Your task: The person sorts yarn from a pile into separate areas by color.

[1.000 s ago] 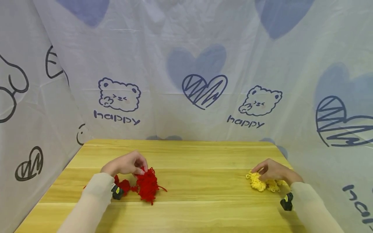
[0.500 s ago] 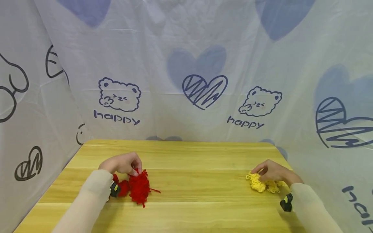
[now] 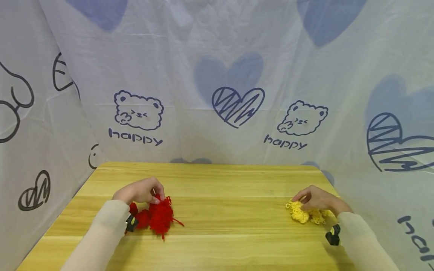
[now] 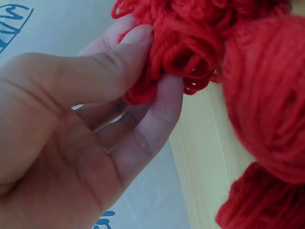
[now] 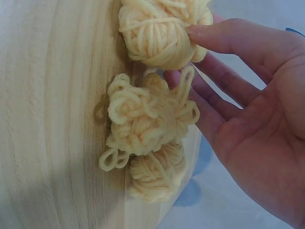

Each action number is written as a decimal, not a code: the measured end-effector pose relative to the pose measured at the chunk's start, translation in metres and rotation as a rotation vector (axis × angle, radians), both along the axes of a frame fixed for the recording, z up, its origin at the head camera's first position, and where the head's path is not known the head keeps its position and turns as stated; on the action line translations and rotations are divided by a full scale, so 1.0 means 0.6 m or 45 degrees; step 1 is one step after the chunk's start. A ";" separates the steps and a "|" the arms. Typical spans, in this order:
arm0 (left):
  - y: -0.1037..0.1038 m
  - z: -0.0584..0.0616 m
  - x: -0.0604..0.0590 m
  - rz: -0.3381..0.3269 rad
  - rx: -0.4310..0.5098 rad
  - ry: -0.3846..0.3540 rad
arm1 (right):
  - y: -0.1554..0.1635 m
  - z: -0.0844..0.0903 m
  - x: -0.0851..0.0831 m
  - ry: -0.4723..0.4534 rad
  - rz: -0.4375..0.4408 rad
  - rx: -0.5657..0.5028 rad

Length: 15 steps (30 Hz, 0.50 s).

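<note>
On the left of the table, my left hand [image 3: 140, 190] pinches a loopy bundle of red yarn [image 3: 161, 218] between thumb and fingers. The left wrist view shows its loose loops bunched at the fingertips. Beside it are a smooth red yarn ball [image 4: 271, 95] and another red yarn ball [image 4: 269, 200], lower in that view. Over on the right, my right hand [image 3: 317, 197] holds a yellow yarn ball [image 5: 159, 43], thumb on one side and fingers partly hidden behind. A loopy yellow yarn clump [image 5: 143, 114] and a further yellow ball [image 5: 157, 171] lie in line with it.
Everything lies on a wooden table [image 3: 230, 244] with light grain. A white cloth [image 3: 190, 49] printed with hearts and bears hangs behind it and along both sides. A wide stretch of tabletop separates the red yarn from the yellow.
My left hand has shifted to the left with the red yarn bundle, bringing it up against the red balls. My right hand and the yellow yarn have stayed in place.
</note>
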<state>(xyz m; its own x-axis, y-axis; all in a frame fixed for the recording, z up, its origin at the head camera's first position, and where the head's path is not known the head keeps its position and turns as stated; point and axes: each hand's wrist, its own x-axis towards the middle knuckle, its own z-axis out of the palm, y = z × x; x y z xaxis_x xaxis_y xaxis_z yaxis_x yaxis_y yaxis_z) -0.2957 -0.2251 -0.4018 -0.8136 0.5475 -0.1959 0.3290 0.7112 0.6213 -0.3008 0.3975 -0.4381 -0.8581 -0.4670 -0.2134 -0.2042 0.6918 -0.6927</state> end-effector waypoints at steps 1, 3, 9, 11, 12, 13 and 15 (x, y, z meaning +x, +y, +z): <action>-0.002 -0.001 0.000 -0.001 0.006 0.000 | 0.000 0.000 0.000 -0.003 -0.001 -0.002; -0.007 -0.004 -0.001 -0.017 0.018 0.006 | -0.002 0.001 0.001 -0.006 -0.004 -0.003; -0.020 -0.016 -0.005 -0.043 0.078 0.011 | -0.003 0.003 0.002 -0.013 -0.004 -0.010; -0.022 -0.018 -0.005 -0.050 0.091 0.015 | -0.003 0.004 0.002 -0.013 -0.002 -0.011; -0.024 -0.018 -0.005 -0.052 0.096 0.016 | -0.003 0.004 0.003 -0.013 -0.002 -0.011; -0.025 -0.019 -0.005 -0.057 0.097 0.023 | -0.003 0.004 0.003 -0.012 -0.001 -0.010; -0.027 -0.019 -0.005 -0.066 0.097 0.035 | -0.004 0.004 0.003 -0.009 -0.001 -0.007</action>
